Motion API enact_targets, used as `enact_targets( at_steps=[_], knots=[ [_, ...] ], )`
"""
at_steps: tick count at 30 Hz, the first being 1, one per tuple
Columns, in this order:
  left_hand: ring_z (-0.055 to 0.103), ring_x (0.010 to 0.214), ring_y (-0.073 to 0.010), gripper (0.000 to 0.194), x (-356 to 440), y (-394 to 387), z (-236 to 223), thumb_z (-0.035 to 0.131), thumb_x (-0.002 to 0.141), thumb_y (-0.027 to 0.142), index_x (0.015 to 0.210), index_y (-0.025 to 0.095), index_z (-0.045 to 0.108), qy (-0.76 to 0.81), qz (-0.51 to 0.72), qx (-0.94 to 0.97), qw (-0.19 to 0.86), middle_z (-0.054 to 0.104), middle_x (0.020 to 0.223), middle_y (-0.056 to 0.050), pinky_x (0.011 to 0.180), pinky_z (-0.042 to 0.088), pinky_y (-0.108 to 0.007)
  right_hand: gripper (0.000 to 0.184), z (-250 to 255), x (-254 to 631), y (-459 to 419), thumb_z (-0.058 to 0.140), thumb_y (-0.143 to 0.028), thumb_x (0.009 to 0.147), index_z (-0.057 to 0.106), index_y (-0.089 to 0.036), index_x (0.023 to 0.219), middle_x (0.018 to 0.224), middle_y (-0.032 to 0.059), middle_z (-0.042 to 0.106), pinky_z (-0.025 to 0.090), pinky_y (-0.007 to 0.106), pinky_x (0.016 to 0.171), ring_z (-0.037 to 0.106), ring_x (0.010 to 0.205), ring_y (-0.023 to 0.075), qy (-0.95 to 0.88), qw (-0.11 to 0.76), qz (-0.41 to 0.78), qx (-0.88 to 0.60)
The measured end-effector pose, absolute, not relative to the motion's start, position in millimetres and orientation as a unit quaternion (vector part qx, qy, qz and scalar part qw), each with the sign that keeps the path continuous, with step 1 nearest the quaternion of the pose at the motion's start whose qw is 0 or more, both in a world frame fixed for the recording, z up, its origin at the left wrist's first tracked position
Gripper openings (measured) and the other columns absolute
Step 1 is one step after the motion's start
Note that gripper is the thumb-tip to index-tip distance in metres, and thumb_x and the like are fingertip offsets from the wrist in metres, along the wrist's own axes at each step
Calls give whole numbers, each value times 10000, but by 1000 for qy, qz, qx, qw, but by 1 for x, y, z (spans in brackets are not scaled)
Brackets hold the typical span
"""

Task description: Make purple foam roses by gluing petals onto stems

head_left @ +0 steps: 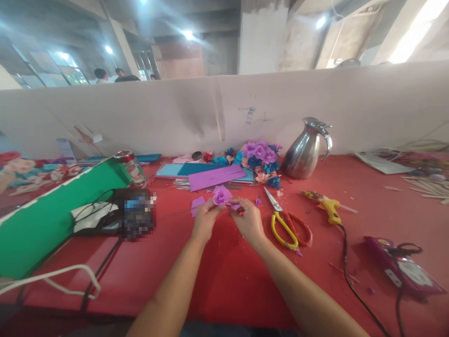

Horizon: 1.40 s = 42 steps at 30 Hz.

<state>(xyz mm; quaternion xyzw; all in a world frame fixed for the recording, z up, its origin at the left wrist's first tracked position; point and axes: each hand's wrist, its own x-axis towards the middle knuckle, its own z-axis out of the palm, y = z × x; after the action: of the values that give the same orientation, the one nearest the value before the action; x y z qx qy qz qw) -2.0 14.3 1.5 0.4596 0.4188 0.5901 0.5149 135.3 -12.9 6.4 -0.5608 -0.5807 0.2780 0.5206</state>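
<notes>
Your left hand point(205, 221) pinched the purple paper flower point(220, 196) between thumb and fingers at its lower edge; your right hand point(249, 221) had its thumb and fingers bent close together beside it, though you couldn't tell from this view what they gripped. The flower sat at the fingertips, ahead of and between your wrists, nearer the left hand, its open face turned up. It was roundish, so it showed no clear long axis. The scissors point(285, 227) lay just right of your right hand, blades pointing away and slightly left.

There was one flower at your fingers, one pair of scissors, one yellow glue gun point(329, 208), one metal jug point(303, 152), one glass jar point(131, 168) and one long purple sheet point(217, 178). The blooms in the flower heap point(261, 157) overlapped too much to count surely.
</notes>
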Motion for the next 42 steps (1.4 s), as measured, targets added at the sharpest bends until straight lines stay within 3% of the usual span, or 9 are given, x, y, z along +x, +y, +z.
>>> enact_targets(
  at_steps=[7, 13, 16, 22, 27, 35, 39, 42],
  knots=[
    [655, 839, -166, 255, -19, 24, 9, 791, 638, 322, 838, 180, 719, 411, 684, 415, 438, 729, 835, -33, 845, 469, -295, 226, 13, 158, -2, 497, -321, 775, 621, -168, 886, 745, 23, 623, 435, 269, 597, 544, 631, 149, -414, 663, 309, -542],
    [619, 681, -107, 249, -34, 33, 13, 828, 594, 309, 735, 180, 669, 366, 722, 370, 455, 653, 697, 14, 772, 496, -270, 193, 10, 160, 0, 507, -307, 758, 614, -171, 844, 755, 23, 626, 444, 278, 647, 561, 696, 162, -414, 680, 275, -539],
    [620, 678, -99, 266, -39, 35, 14, 851, 546, 275, 681, 181, 642, 338, 743, 344, 465, 648, 698, 24, 784, 503, -275, 195, 6, 154, -3, 486, -288, 778, 633, -174, 837, 777, 45, 671, 449, 296, 669, 585, 720, 182, -483, 626, 247, -561],
    [634, 677, -107, 266, -40, 37, 8, 861, 516, 253, 691, 168, 680, 363, 715, 340, 491, 679, 706, 8, 749, 506, -264, 282, 3, 130, -3, 500, -122, 753, 726, -193, 904, 937, 64, 740, 436, 326, 845, 608, 895, 216, -703, 376, 170, -579],
    [656, 732, -141, 285, -38, 36, 7, 859, 517, 282, 732, 161, 716, 365, 706, 353, 493, 717, 753, -20, 770, 508, -288, 322, 9, 97, 8, 522, -178, 802, 718, -187, 1058, 1081, 94, 713, 387, 366, 905, 543, 1059, 267, -773, 225, 102, -584],
    [660, 776, -155, 267, -38, 33, 8, 828, 580, 288, 796, 164, 730, 386, 673, 399, 489, 733, 805, -33, 793, 498, -292, 310, 0, 87, 14, 407, -124, 882, 701, -176, 963, 1015, 120, 690, 381, 380, 815, 531, 1008, 272, -790, 165, 50, -588],
    [661, 784, -161, 266, -38, 34, 6, 815, 601, 283, 818, 161, 724, 381, 668, 412, 488, 730, 813, -40, 799, 496, -299, 305, -2, 91, 12, 427, -124, 880, 660, -158, 1073, 1073, 142, 674, 387, 385, 825, 529, 1031, 280, -781, 189, 53, -593],
    [636, 735, -141, 259, -38, 34, 4, 805, 611, 277, 820, 159, 708, 374, 670, 416, 487, 708, 780, -23, 767, 488, -282, 263, 0, 85, 15, 465, -131, 868, 684, -177, 1007, 1026, 136, 682, 391, 388, 828, 543, 1014, 282, -773, 226, 84, -587]
  ],
)
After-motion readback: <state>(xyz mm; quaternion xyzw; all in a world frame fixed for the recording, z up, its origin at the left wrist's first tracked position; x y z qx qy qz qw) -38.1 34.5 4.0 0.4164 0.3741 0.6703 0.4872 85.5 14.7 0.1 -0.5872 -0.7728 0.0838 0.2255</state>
